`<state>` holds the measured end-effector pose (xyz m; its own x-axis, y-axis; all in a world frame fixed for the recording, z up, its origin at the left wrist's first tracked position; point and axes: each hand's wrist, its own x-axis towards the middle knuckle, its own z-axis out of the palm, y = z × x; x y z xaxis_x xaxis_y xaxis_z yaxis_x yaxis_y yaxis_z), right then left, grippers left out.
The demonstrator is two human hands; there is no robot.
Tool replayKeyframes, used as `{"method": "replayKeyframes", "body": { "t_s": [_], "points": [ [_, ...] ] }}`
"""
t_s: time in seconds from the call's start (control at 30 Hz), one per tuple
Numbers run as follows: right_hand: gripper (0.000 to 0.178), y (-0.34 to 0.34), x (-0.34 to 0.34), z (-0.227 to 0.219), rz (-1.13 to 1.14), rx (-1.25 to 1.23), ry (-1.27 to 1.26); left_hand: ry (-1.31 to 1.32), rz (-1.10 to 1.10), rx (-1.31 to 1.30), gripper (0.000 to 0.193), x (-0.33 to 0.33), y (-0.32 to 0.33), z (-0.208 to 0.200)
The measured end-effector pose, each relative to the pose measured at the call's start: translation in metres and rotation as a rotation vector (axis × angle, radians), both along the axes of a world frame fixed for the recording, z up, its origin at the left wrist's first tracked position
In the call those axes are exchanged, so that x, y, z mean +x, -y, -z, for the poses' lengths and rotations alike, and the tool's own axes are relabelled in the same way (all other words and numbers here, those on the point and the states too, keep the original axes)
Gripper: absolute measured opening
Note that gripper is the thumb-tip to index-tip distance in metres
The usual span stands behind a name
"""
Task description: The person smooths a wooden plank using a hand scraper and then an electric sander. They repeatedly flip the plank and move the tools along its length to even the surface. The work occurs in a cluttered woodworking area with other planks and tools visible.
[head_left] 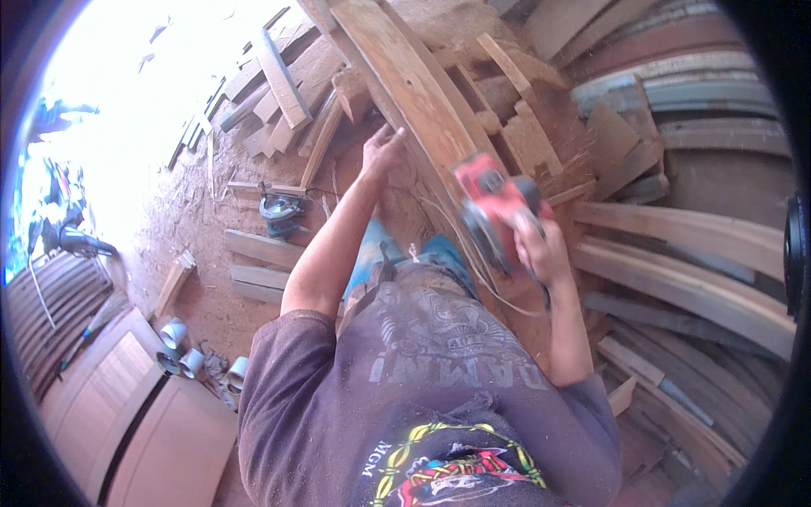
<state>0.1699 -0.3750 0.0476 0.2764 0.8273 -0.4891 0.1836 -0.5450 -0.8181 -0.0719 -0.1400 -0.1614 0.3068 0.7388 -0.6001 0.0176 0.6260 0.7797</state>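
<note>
My right hand is closed around the rear handle of a red electric hand planer. The planer is tilted and slightly blurred, at the right edge of a long wooden beam; whether its sole touches the wood cannot be made out. The beam runs from the top of the view down toward my body. Beside its left edge is my left hand, fingers apart and loosely bent, the fingertips at or against the beam's side. A pale cord hangs in a curve below the beam, near the planer.
A blue-green circular saw sits on the dusty ground at left, near scattered wood offcuts. Long boards are stacked along the right. Wooden panels and several pale cylinders lie at lower left.
</note>
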Motion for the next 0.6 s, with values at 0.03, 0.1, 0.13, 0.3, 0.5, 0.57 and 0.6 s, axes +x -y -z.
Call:
{"method": "replayKeyframes", "body": {
  "t_s": [0.03, 0.1, 0.13, 0.3, 0.5, 0.57, 0.6],
  "points": [
    [0.047, 0.045, 0.004, -0.008, 0.068, -0.065, -0.029, 0.016, 0.031, 0.005, 0.060, -0.006, -0.001, 0.006],
    [0.044, 0.121, 0.007, -0.019, 0.188, -0.151, -0.067, 0.008, 0.034, -0.007, 0.060, 0.000, -0.004, -0.003],
    [0.043, 0.137, 0.008, -0.022, 0.211, -0.160, -0.087, 0.003, 0.036, -0.024, 0.060, 0.001, 0.000, -0.003],
    [0.041, 0.137, 0.009, -0.021, 0.185, -0.088, -0.051, 0.036, 0.005, -0.046, 0.055, 0.000, 0.000, -0.014],
    [0.042, 0.050, 0.005, -0.016, 0.102, -0.045, -0.013, -0.009, 0.065, -0.036, 0.062, -0.003, 0.003, -0.021],
    [0.037, 0.014, 0.004, -0.018, 0.063, -0.082, 0.004, -0.010, 0.083, 0.022, 0.062, -0.007, 0.002, -0.012],
    [0.039, -0.005, 0.003, -0.017, 0.043, -0.097, 0.012, -0.014, 0.091, 0.053, 0.062, -0.009, 0.000, -0.007]
  ]
}}
